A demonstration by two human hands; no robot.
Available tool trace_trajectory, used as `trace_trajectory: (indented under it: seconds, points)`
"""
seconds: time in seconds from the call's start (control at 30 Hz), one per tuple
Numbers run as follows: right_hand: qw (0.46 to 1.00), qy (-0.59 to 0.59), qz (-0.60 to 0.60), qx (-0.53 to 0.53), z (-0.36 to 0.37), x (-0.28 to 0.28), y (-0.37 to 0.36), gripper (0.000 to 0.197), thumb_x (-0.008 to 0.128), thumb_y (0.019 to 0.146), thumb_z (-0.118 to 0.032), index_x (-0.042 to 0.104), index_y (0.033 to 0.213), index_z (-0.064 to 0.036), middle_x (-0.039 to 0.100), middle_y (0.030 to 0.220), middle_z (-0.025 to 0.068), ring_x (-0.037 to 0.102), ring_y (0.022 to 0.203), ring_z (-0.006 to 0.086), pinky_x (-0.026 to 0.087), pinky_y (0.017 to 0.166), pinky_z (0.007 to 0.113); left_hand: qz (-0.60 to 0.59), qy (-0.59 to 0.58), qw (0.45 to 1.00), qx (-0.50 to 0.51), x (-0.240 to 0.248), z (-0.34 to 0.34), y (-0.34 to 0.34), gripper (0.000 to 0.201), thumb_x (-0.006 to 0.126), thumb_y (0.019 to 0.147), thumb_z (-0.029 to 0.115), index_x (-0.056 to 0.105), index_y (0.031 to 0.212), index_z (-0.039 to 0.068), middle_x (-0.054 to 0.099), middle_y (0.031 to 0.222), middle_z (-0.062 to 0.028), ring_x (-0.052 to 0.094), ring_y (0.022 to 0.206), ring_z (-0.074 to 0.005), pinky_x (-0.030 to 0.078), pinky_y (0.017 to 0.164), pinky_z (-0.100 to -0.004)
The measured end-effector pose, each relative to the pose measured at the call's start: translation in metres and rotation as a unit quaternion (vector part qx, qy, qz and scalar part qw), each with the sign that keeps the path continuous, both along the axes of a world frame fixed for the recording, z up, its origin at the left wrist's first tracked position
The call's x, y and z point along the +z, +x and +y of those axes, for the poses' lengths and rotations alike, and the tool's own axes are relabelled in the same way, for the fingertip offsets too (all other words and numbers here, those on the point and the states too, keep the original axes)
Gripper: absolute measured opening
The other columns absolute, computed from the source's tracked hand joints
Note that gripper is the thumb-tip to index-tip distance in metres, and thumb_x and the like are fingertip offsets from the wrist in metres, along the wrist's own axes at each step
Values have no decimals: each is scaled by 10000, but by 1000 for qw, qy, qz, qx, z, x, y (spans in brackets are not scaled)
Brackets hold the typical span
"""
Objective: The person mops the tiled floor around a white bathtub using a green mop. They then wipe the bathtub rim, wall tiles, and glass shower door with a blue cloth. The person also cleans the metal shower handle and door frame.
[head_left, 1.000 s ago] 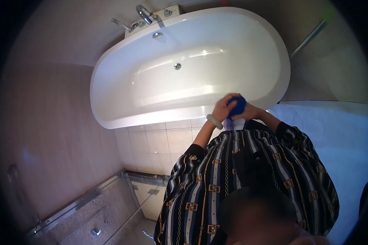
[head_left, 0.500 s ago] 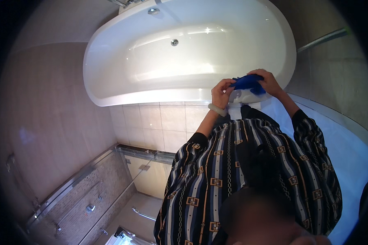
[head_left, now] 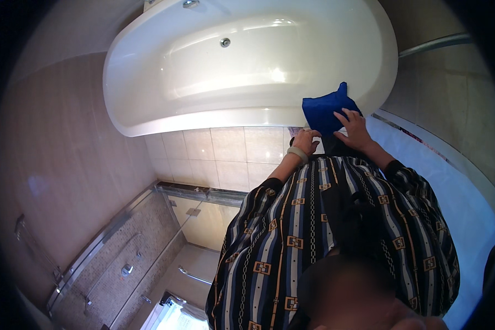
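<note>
A blue cloth (head_left: 323,110) lies spread over the near rim of the white bathtub (head_left: 203,122), with one narrow corner pointing up into the basin. My right hand (head_left: 355,132) is at the cloth's right edge, fingers apart and fingertips against the fabric. Just left of the cloth's lower end is my left hand (head_left: 306,142), its thumb and fingers parted and nothing visible between them. I cannot tell whether the left fingertips touch the cloth. A pale bangle (head_left: 298,154) circles my left wrist.
A round metal drain (head_left: 225,42) sits in the tub floor. To the right, a metal rail (head_left: 434,45) runs along the tiled wall beside a pale blue surface (head_left: 423,181). Behind me at lower left stands a glass shower enclosure (head_left: 143,264).
Bunched between both hands half a second ago, the cloth is now laid out over the tub rim. Both hands have let go of their pinch and come lower, nearer my body.
</note>
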State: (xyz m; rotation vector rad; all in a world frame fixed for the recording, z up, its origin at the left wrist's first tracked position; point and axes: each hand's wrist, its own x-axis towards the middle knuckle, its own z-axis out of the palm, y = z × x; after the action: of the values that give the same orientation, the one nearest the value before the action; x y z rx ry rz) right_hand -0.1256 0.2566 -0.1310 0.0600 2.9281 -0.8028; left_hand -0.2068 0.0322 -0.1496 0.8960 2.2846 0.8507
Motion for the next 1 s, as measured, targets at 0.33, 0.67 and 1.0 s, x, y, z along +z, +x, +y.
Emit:
trace_trajectory:
  seconds: [0.33,0.67,1.0]
  points:
    - [979,122,-103,126,-31,-26,-30,948,802,710,-318,259,1486,-319,251,1527,109,200,1413,346,169,1096,621,-93,-54,993,-56,1,-10,13,243,725,705,83,679,943,89,661,971,-136,619,952,-338,502,847,-402]
    - [983,162,-86,-17,99,-1,-40,705,578,915,-191,201,1509,-146,159,1581,44,132,1458,235,163,1165,465,-93,20,994,44,32,-3,-10,437,661,756,49,570,1181,91,572,1106,-193,627,879,-346,526,795,-406]
    - [939,142,80,-302,-6,-49,-42,518,458,873,-17,389,1383,-75,277,1479,185,269,1362,374,283,1105,460,-99,26,987,-124,22,24,-66,296,665,795,142,639,1073,42,661,984,-152,668,745,-268,542,710,-359]
